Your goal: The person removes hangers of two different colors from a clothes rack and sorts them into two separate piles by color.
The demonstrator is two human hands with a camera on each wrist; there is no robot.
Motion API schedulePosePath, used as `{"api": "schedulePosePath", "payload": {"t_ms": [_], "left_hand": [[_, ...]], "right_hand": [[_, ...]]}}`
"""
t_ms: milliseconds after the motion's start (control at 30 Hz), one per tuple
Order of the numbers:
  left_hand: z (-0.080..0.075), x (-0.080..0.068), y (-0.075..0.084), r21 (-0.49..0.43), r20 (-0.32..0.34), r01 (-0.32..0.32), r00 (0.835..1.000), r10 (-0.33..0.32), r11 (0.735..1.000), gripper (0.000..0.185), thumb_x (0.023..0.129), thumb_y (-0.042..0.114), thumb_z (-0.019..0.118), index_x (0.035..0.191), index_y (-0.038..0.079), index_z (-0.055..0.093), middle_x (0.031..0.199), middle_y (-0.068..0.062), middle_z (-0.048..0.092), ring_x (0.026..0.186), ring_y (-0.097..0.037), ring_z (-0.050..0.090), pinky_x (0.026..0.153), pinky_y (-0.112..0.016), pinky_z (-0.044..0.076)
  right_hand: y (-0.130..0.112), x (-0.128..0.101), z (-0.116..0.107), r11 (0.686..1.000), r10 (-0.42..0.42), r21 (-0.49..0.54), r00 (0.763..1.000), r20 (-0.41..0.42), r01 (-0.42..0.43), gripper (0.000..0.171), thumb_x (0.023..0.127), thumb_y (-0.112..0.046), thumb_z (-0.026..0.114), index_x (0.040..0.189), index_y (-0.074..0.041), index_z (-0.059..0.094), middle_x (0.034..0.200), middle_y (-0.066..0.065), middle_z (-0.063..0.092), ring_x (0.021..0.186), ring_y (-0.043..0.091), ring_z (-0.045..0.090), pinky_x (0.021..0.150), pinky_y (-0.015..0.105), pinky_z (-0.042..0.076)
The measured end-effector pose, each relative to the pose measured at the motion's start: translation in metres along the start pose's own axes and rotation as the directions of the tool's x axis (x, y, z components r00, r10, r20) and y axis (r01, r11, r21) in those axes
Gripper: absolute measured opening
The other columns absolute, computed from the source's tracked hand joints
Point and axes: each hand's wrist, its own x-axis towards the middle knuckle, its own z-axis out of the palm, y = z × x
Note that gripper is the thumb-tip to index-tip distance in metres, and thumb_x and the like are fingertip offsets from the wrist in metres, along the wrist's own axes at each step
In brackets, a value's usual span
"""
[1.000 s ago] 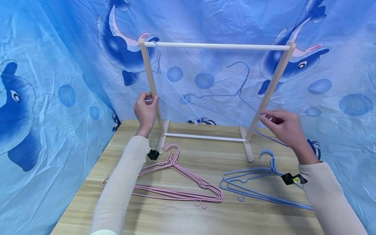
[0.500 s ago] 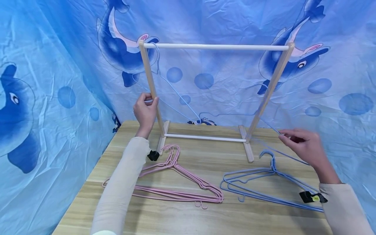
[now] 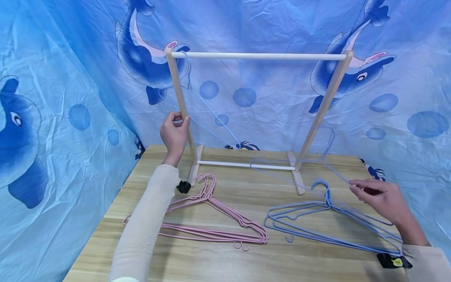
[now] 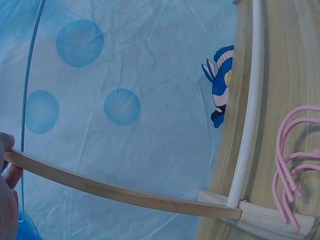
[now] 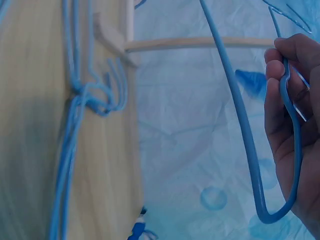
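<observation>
Your left hand [image 3: 174,133] is gripping the left upright of a small wooden clothes rack with a white top rail [image 3: 258,56], fingers and thumb wrapped around the pale wood post about halfway up. The rack is standing at the far edge of a light wood-grain table [image 3: 225,254], in front of a blue fabric backdrop printed with dolphins [image 3: 70,78]. One thin blue wire hanger [image 3: 208,105] is hooked on the rail's left end, close to your left hand, and is leaning down toward the table.

Your right hand [image 3: 382,197] is pinching a second blue wire hanger [image 3: 331,156] near one end of its frame, fingers curled tightly on the wire. This hanger is off the rail, in the air low over the table's right side, its hook pointing upward beside the rack's right post and its body blurred. Directly beneath it, a loose stack of blue wire hangers [image 3: 317,227] is lying flat on the table. To the left of that, a stack of pink wire hangers [image 3: 211,219] is lying near your left forearm.
</observation>
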Motion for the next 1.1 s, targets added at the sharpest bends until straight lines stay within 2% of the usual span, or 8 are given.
{"api": "schedulePosePath", "payload": {"t_ms": [167,467,600,733,833,900,967,1100], "left_hand": [[0.001,0.0,0.0,0.004,-0.001,0.002,1.0,-0.002,1.0,0.026,0.091,0.025,0.08,0.102,0.002,0.073,0.101,-0.014,0.076,0.085,-0.03,0.076,0.083,-0.044,0.061],[0.002,0.0,-0.001,0.007,-0.009,0.002,1.0,-0.002,1.0,0.026,0.091,0.025,0.08,0.101,0.003,0.073,0.1,-0.012,0.077,0.084,-0.027,0.076,0.082,-0.04,0.061],[0.002,0.001,-0.001,0.008,-0.011,0.004,1.0,-0.004,1.0,0.026,0.091,0.026,0.079,0.101,0.002,0.073,0.1,-0.012,0.077,0.085,-0.027,0.076,0.083,-0.04,0.062],[0.002,0.001,-0.001,0.006,-0.01,0.001,1.0,-0.001,1.0,0.026,0.091,0.025,0.079,0.101,0.002,0.073,0.1,-0.012,0.077,0.085,-0.026,0.076,0.082,-0.04,0.062],[0.002,0.001,-0.001,0.008,-0.012,0.003,1.0,-0.002,1.0,0.025,0.091,0.025,0.079,0.101,0.003,0.073,0.101,-0.012,0.077,0.085,-0.026,0.076,0.083,-0.04,0.062],[0.002,0.001,-0.001,0.009,-0.012,0.003,1.0,-0.003,1.0,0.025,0.091,0.025,0.079,0.101,0.003,0.073,0.101,-0.012,0.077,0.085,-0.026,0.076,0.083,-0.04,0.062],[0.002,0.001,-0.001,0.009,-0.012,0.006,1.0,-0.006,1.0,0.026,0.092,0.025,0.079,0.102,0.003,0.073,0.101,-0.012,0.077,0.086,-0.026,0.076,0.083,-0.04,0.062],[0.002,0.001,-0.001,0.004,-0.01,0.01,1.0,-0.01,1.0,0.026,0.092,0.025,0.079,0.102,0.002,0.073,0.102,-0.013,0.077,0.087,-0.028,0.076,0.083,-0.041,0.062]], "right_hand": [[0.007,-0.014,-0.007,0.997,0.077,-0.001,0.996,0.052,-0.077,0.017,0.088,0.005,0.074,0.104,0.001,0.079,0.078,-0.014,0.071,0.057,0.008,0.062,0.049,0.018,0.048],[0.025,-0.037,-0.02,0.988,0.153,-0.002,0.968,0.199,-0.155,0.02,0.094,0.001,0.07,0.112,0.006,0.075,0.084,-0.015,0.072,0.058,0.012,0.062,0.048,0.024,0.049],[0.032,-0.046,-0.024,0.968,0.249,-0.022,0.934,0.256,-0.252,0.022,0.097,-0.005,0.069,0.115,0.007,0.074,0.089,-0.019,0.072,0.06,0.015,0.063,0.05,0.028,0.051],[0.037,-0.054,-0.027,0.943,0.33,-0.053,0.895,0.3,-0.329,0.028,0.1,-0.013,0.067,0.117,0.008,0.072,0.087,-0.011,0.074,0.061,0.021,0.062,0.05,0.032,0.049],[0.042,-0.059,-0.029,0.931,0.359,-0.06,0.873,0.33,-0.361,0.031,0.101,-0.015,0.065,0.118,0.01,0.071,0.087,-0.006,0.074,0.061,0.024,0.062,0.05,0.033,0.047],[0.046,-0.062,-0.031,0.918,0.386,-0.065,0.849,0.36,-0.39,0.033,0.102,-0.018,0.065,0.12,0.01,0.07,0.089,-0.007,0.073,0.062,0.024,0.062,0.052,0.033,0.048],[0.05,-0.065,-0.032,0.916,0.389,-0.06,0.837,0.385,-0.398,0.031,0.102,-0.017,0.064,0.12,0.008,0.071,0.088,-0.007,0.073,0.062,0.023,0.061,0.052,0.033,0.048],[0.059,-0.07,-0.034,0.929,0.336,-0.018,0.826,0.452,-0.368,0.026,0.103,-0.01,0.061,0.119,0.008,0.071,0.08,0.002,0.073,0.061,0.021,0.06,0.049,0.034,0.045]]}}
